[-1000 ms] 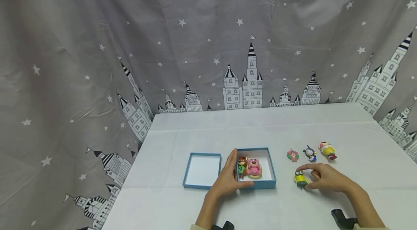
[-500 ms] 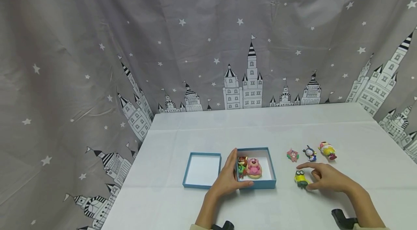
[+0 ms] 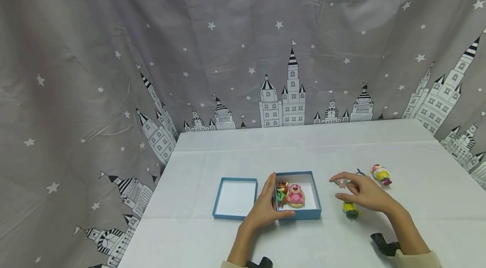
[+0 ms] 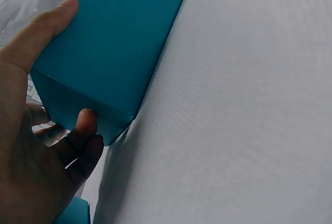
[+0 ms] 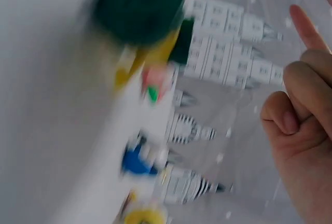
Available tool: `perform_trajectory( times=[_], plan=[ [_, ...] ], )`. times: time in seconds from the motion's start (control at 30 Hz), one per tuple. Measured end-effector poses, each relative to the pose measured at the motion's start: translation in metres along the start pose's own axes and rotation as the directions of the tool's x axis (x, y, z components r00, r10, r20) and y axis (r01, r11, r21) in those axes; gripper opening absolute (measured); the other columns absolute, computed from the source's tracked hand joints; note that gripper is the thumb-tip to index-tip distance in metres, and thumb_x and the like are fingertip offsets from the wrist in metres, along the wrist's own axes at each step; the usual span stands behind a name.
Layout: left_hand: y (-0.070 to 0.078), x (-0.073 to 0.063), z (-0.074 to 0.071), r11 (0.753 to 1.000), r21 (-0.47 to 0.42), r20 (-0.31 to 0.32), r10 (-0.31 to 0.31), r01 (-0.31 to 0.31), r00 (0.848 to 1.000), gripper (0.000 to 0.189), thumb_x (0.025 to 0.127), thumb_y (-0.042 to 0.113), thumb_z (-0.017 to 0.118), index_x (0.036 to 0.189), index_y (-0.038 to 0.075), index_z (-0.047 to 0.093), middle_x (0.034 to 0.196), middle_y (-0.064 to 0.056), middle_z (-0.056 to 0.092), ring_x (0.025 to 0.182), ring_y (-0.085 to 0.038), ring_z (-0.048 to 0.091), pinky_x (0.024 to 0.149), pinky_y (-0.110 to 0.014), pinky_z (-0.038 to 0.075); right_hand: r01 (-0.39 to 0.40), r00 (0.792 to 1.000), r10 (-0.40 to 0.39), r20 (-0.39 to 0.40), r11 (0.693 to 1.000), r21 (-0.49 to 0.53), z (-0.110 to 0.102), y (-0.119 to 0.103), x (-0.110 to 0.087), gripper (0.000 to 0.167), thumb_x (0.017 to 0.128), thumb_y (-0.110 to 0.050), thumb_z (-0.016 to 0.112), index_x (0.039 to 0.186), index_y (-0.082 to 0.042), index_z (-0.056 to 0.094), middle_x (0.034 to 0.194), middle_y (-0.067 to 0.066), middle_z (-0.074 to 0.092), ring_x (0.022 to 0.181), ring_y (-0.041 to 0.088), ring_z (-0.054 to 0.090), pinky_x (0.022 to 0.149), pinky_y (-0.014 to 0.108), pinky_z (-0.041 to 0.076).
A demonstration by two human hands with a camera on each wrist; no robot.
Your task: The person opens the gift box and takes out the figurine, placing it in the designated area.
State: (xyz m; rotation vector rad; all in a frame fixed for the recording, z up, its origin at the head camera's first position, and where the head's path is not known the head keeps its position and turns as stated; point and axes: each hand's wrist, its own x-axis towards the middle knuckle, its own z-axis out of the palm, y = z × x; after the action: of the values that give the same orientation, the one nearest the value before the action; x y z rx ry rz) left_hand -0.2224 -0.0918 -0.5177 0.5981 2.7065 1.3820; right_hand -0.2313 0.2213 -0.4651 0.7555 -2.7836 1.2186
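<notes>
My left hand [image 3: 262, 209] grips the left side of a blue box [image 3: 308, 215], thumb along its front wall. The left wrist view shows fingers against the same box [image 4: 114, 37]. Inside lie a fox figurine [image 3: 282, 194] in green and a pink bear figurine [image 3: 296, 196]. My right hand [image 3: 364, 193] holds nothing; its index finger and thumb are extended and apart, other fingers curled. Just below it is a yellow-and-green Minion figurine [image 3: 351, 210], partly covered by the hand and blurred in the right wrist view. Behind the hand, a pink figurine [image 3: 342, 183] is partly hidden.
A shallow blue-edged lid [image 3: 235, 198], white inside, lies left of the box. A yellow figurine [image 3: 381, 174] lies at the right; a blue-and-white figurine [image 5: 139, 161] is mostly covered by my right hand in the head view. A grey castle-print curtain [image 3: 228, 48] hangs behind the table.
My right hand has let go of the Minion figurine and moved up and left, now over the pink and blue-and-white figurines. My left hand and the box stay put.
</notes>
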Motion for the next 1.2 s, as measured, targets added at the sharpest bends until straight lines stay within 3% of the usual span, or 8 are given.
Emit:
perform_trajectory(
  times=[0.23, 0.43, 0.57, 0.8, 1.07, 1.2],
  plan=[
    [0.0, 0.0, 0.001, 1.0, -0.005, 0.004, 0.001, -0.001, 1.0, 0.114, 0.068, 0.051, 0.076, 0.15, 0.013, 0.007, 0.154, -0.005, 0.009, 0.138, -0.027, 0.015, 0.105, -0.051, 0.026, 0.042, 0.999, -0.044, 0.031, 0.998, 0.047, 0.029, -0.016, 0.031, 0.036, 0.081, -0.028, 0.072, 0.113, -0.016, 0.062, 0.052, -0.013, 0.029, 0.046, 0.001, 0.024, 0.042, 0.019, 0.027],
    [0.0, -0.001, 0.002, 1.0, -0.016, 0.012, 0.004, -0.004, 1.0, 0.114, 0.068, 0.052, 0.076, 0.15, 0.015, 0.005, 0.154, -0.005, 0.008, 0.138, -0.029, 0.015, 0.104, -0.053, 0.027, 0.037, 0.999, -0.037, 0.031, 0.999, -0.01, 0.052, -0.022, 0.047, 0.046, 0.078, -0.034, 0.074, 0.117, -0.013, 0.061, 0.05, -0.013, 0.028, 0.044, 0.001, 0.024, 0.041, 0.018, 0.025],
    [0.0, 0.0, 0.002, 1.0, -0.017, 0.018, 0.001, -0.001, 1.0, 0.113, 0.069, 0.052, 0.076, 0.15, 0.018, 0.004, 0.154, -0.003, 0.007, 0.138, -0.027, 0.014, 0.104, -0.051, 0.027, 0.022, 0.999, -0.02, 0.025, 0.998, -0.06, 0.061, -0.023, 0.051, 0.049, 0.075, -0.035, 0.075, 0.117, -0.013, 0.062, 0.05, -0.012, 0.029, 0.043, 0.001, 0.023, 0.039, 0.018, 0.023],
    [0.0, 0.0, 0.001, 1.0, -0.016, 0.016, 0.01, -0.01, 1.0, 0.114, 0.069, 0.052, 0.076, 0.15, 0.014, 0.004, 0.154, -0.007, 0.008, 0.137, -0.03, 0.016, 0.103, -0.053, 0.028, -0.011, 0.999, 0.015, 0.034, 0.994, -0.109, 0.066, -0.027, 0.053, 0.05, 0.072, -0.037, 0.077, 0.116, -0.016, 0.063, 0.049, -0.012, 0.032, 0.043, 0.002, 0.023, 0.039, 0.018, 0.021],
    [0.0, 0.0, 0.001, 1.0, -0.015, 0.018, 0.005, -0.005, 1.0, 0.114, 0.069, 0.052, 0.075, 0.15, 0.021, 0.002, 0.154, -0.008, 0.007, 0.138, -0.029, 0.015, 0.103, -0.053, 0.027, 0.013, 0.999, -0.007, 0.04, 0.986, -0.168, 0.071, -0.026, 0.053, 0.048, 0.071, -0.038, 0.078, 0.113, -0.016, 0.066, 0.048, -0.012, 0.028, 0.044, 0.003, 0.019, 0.04, 0.018, 0.018],
    [0.0, 0.0, 0.0, 1.0, -0.013, 0.013, 0.008, -0.008, 1.0, 0.113, 0.069, 0.052, 0.075, 0.15, 0.02, 0.003, 0.154, -0.007, 0.007, 0.138, -0.029, 0.015, 0.103, -0.053, 0.028, 0.023, 0.999, -0.015, 0.04, 0.978, -0.206, 0.074, -0.03, 0.055, 0.051, 0.069, -0.039, 0.079, 0.113, -0.017, 0.066, 0.051, -0.011, 0.032, 0.046, 0.004, 0.024, 0.041, 0.019, 0.02]
  ],
)
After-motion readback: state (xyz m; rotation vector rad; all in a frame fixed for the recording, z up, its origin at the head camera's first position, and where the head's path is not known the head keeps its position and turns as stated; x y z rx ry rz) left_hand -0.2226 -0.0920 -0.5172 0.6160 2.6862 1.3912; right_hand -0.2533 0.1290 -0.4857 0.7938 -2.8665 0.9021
